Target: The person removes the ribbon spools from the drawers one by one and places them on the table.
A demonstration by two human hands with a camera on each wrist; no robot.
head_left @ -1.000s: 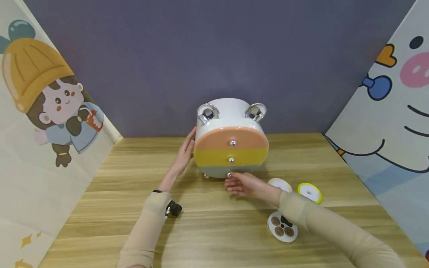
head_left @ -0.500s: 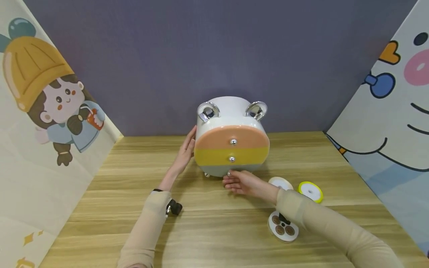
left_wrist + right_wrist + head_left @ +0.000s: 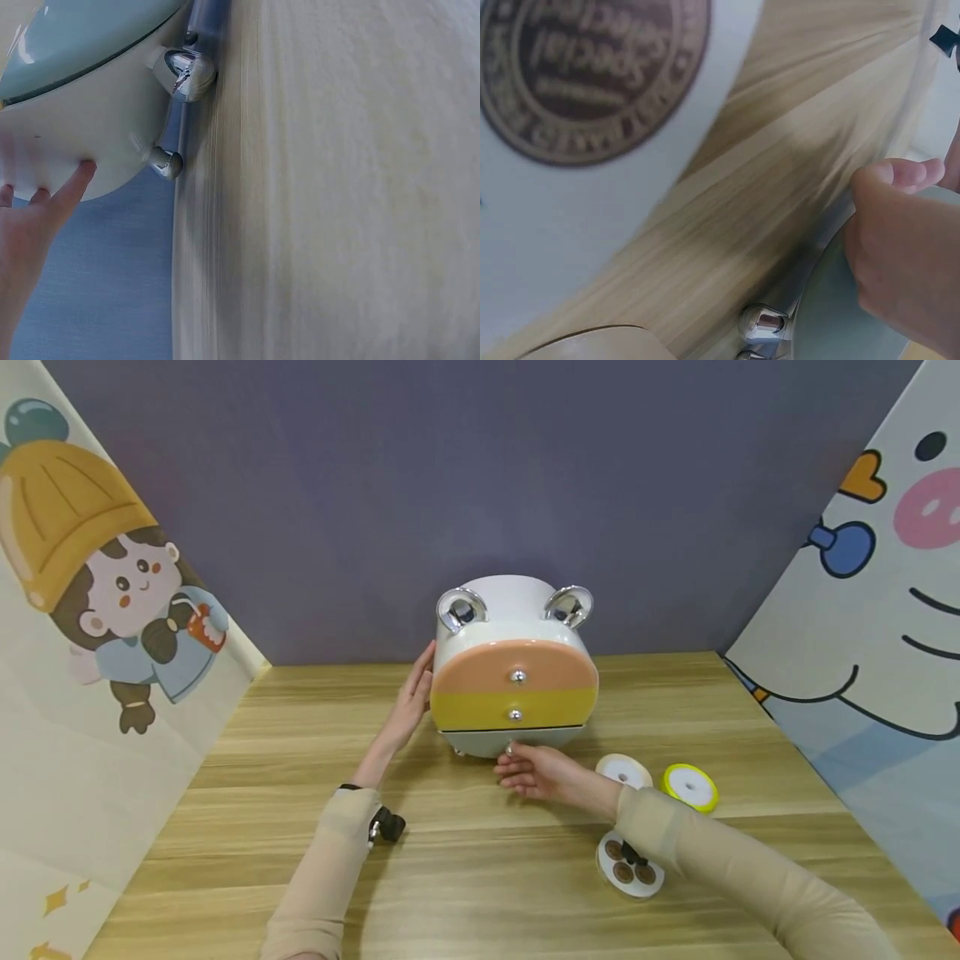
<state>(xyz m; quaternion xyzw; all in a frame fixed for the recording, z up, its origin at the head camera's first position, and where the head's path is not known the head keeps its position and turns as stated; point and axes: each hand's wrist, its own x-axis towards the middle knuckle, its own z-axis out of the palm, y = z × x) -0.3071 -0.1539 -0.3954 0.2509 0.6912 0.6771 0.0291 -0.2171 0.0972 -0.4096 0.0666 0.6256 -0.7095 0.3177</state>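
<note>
A white, rounded drawer box (image 3: pixel 510 602) with two silver ears stands on the wooden table near the back wall. Its front has an orange drawer, a yellow drawer and a grey-green bottom drawer (image 3: pixel 480 742), each with a silver knob. A thin dark gap shows above the bottom drawer. My right hand (image 3: pixel 543 772) pinches that drawer's knob between thumb and finger. My left hand (image 3: pixel 408 706) rests against the box's left side, and in the left wrist view its fingertips (image 3: pixel 79 176) touch the white wall with fingers extended.
Right of the box lie a cream-rimmed round reel (image 3: pixel 622 768), a yellow-rimmed reel (image 3: pixel 692 787) and a white disc with brown circles (image 3: pixel 628 870), partly under my right forearm. Silver feet (image 3: pixel 187 75) hold the box above the table. A dark wall (image 3: pixel 480 485) stands behind.
The bottom drawer has come slightly forward, and a dark slit has appeared along its top edge. My right hand keeps its pinch on the knob; the left hand stays against the box.
</note>
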